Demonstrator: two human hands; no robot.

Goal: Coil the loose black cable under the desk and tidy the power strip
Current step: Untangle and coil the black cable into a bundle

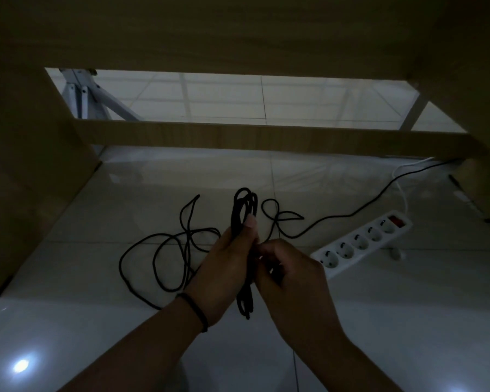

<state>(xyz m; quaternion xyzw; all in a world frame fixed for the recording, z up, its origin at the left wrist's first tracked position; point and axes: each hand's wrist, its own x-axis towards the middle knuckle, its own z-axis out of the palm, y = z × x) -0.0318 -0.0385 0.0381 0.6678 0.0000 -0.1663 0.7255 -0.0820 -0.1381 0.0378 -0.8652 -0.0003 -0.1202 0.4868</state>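
Note:
A thin black cable (164, 250) lies in loose loops on the white tiled floor under the desk. My left hand (224, 267) grips a long folded bundle of that cable, which sticks out above my thumb and hangs below my palm. My right hand (289, 273) pinches a strand of the cable right beside the bundle. From there the cable runs right and back toward the desk's far right corner. A white power strip (362, 244) with several sockets and a red switch lies on the floor to the right of my hands, nothing plugged into it.
Wooden desk side panels stand at left (26, 193) and right (481, 179), with a low crossbar (266, 137) at the back. A white cord (402, 190) leads from the power strip to the back right. White metal legs (96, 100) show beyond the desk.

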